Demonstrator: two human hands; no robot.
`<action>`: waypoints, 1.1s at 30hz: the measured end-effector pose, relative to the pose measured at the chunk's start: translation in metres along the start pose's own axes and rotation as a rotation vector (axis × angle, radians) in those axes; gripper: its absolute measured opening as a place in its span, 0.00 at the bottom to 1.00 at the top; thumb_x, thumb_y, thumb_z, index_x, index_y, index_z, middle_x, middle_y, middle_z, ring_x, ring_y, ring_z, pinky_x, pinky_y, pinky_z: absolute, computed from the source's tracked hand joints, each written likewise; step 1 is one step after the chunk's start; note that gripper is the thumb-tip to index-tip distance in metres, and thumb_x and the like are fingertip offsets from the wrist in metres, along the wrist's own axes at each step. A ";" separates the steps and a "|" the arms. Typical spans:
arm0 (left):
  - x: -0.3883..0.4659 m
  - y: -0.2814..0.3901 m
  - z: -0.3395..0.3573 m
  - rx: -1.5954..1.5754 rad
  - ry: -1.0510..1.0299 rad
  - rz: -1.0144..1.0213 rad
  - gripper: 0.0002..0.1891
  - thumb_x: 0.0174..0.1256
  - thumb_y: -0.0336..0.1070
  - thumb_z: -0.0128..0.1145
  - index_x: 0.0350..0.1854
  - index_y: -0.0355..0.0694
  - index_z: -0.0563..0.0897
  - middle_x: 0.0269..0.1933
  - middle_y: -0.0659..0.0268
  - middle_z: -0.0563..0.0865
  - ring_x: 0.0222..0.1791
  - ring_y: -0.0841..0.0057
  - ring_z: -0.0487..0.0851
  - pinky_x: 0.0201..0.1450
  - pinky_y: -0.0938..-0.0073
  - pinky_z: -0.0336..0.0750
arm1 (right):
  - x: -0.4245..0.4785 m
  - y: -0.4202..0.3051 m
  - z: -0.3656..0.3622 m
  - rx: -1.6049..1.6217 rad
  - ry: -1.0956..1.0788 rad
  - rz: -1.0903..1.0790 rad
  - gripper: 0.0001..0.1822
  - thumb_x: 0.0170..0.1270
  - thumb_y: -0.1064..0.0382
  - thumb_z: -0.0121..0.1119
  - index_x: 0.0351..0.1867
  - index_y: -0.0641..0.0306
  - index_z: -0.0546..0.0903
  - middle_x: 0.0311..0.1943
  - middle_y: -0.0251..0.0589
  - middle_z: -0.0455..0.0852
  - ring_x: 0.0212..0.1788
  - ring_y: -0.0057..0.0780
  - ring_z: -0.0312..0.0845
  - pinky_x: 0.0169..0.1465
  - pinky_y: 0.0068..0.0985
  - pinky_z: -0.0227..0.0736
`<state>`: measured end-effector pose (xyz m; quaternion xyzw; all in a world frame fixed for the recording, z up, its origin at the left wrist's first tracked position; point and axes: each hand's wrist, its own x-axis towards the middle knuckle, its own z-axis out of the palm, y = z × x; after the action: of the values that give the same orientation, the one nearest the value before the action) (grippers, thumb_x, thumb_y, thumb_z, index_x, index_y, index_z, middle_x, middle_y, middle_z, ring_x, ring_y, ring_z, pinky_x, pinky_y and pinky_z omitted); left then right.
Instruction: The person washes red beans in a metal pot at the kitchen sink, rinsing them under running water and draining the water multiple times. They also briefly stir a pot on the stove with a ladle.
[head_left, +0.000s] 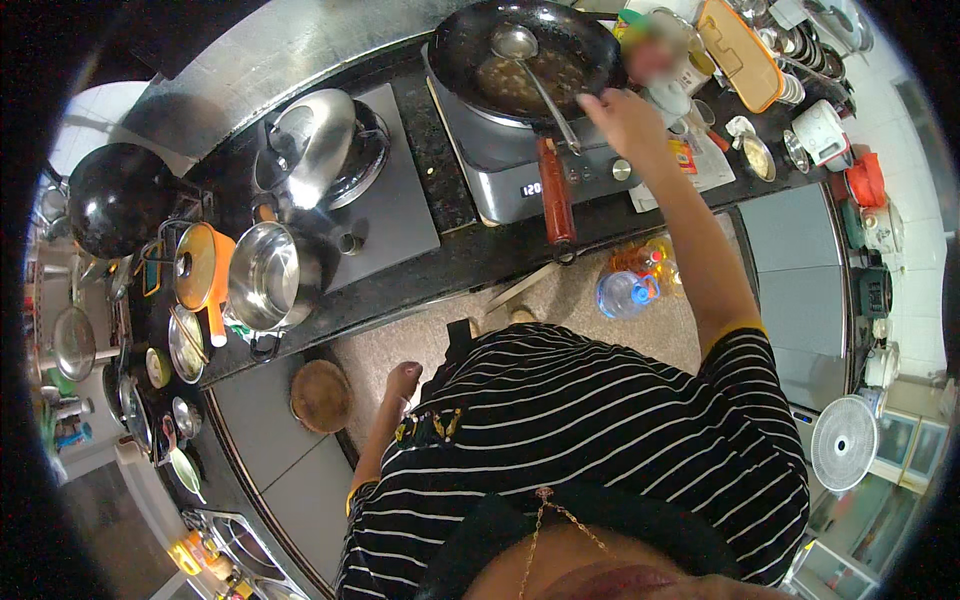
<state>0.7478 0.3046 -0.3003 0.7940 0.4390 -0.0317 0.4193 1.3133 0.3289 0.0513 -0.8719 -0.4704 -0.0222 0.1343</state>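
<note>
A black wok (457, 67) with brown liquid and small bits in it sits on an induction cooker (499, 180). Its red-brown wooden handle (555, 195) points toward me. A metal ladle (547, 94) rests in the wok, its bowl in the liquid and its handle lying over the near rim. My right hand (626, 124) is raised at the wok's right side, above the cooker's corner; the fingers are partly spread and I see nothing in them. Low at my left side hangs my left hand (405, 380), with fingers curled and nothing visible in it.
Left on the counter are a steel pot (274, 277), an orange saucepan (202, 266) and a domed metal lid (322, 150). A small bowl of chopped food (759, 159) and an orange-rimmed cutting board (739, 56) are at the right. Bottles (622, 294) stand on the floor.
</note>
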 end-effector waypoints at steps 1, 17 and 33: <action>0.003 0.011 0.000 -0.058 -0.012 -0.091 0.19 0.54 0.49 0.53 0.36 0.37 0.83 0.31 0.56 0.85 0.33 0.64 0.84 0.39 0.68 0.75 | 0.009 -0.011 0.002 -0.007 -0.087 -0.074 0.33 0.57 0.33 0.43 0.35 0.64 0.82 0.43 0.51 0.80 0.45 0.50 0.76 0.49 0.42 0.70; 0.101 0.403 -0.111 -1.157 -0.445 0.086 0.35 0.64 0.56 0.47 0.67 0.45 0.52 0.53 0.57 0.75 0.45 0.68 0.79 0.48 0.64 0.74 | 0.040 0.053 0.015 -0.192 0.025 -0.188 0.11 0.59 0.66 0.43 0.40 0.70 0.71 0.32 0.58 0.81 0.35 0.54 0.79 0.38 0.45 0.73; 0.117 0.421 -0.116 -1.269 -0.643 0.137 0.16 0.63 0.42 0.54 0.49 0.47 0.66 0.37 0.65 0.78 0.34 0.70 0.81 0.30 0.73 0.75 | -0.064 0.013 -0.039 -0.151 -0.177 -0.323 0.20 0.61 0.64 0.47 0.55 0.62 0.67 0.26 0.58 0.79 0.31 0.54 0.77 0.34 0.44 0.69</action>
<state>1.0870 0.3528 -0.0051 0.3739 0.1767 0.0237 0.9102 1.2919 0.2595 0.0749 -0.7912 -0.6111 -0.0022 0.0213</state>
